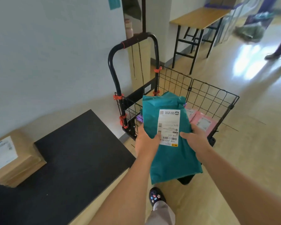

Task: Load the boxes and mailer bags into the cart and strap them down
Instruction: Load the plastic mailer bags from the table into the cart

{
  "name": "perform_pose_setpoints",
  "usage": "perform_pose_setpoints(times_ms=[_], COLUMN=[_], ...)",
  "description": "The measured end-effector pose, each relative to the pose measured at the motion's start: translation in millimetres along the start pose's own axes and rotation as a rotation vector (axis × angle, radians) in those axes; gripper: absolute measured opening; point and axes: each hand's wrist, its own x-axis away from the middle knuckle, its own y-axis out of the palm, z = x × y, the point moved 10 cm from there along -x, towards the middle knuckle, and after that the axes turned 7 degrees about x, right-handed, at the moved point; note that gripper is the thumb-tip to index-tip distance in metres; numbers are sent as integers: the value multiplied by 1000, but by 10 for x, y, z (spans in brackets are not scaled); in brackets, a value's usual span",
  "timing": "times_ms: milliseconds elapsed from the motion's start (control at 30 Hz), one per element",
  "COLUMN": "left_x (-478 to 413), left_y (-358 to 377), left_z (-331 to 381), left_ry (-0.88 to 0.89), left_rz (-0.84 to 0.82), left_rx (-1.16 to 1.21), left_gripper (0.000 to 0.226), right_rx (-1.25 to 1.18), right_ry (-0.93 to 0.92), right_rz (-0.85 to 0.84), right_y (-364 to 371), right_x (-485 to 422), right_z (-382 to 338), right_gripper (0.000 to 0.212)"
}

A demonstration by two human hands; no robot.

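Partway through loading. Already inside black wire-mesh folding cart point(206, 95): pink plastic mailer bags point(203, 121) lying on its floor, plus something purple point(139, 118) at the handle end, mostly hidden. Held over the cart's near edge, not yet set down: teal plastic mailer bag with white shipping label point(167, 159). Still to load, by the look of it: brown cardboard boxes with white label point(15, 161), stacked on black matte tabletop point(81, 151) at left, well apart from cart. Strapping seemingly not begun; thin black cords point(140, 62) dangling loose from cart handle.

Left hand point(146, 142) gripping teal bag's left edge, thumb on top beside label. Right hand point(195, 140) gripping right edge, thumb laid toward label.

Teal bag: flat, soft, glossy film, creased, far end puffed and crumpled. Label upside down to wearer, barcodes along it. Likely light and floppy, prone to sag between grips.
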Motion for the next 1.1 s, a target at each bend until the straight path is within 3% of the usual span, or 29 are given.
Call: perform_pose_setpoints(times_ms=[267, 467, 633, 833, 1100], left_x=[-886, -1528, -1799, -2003, -1798], left_y=[844, 1328, 1703, 2039, 2269], left_z=[423, 715, 712, 286, -712], left_ry=[-29, -84, -138, -361, -792], left_rz=[-35, -70, -76, -36, 105], left_rx=[28, 65, 65, 70, -34], left_gripper=[70, 46, 65, 74, 82], right_rx=[108, 148, 190, 365, 646], right_ry=[20, 36, 15, 54, 141], right_rz=[84, 81, 101, 36, -308], right_y=[-461, -690, -796, -696, -145], right_x=[-1150, -1940, -2411, -2976, -3494], right_z=[-378, -677, -701, -358, 483], right_gripper=[31, 33, 37, 38, 28])
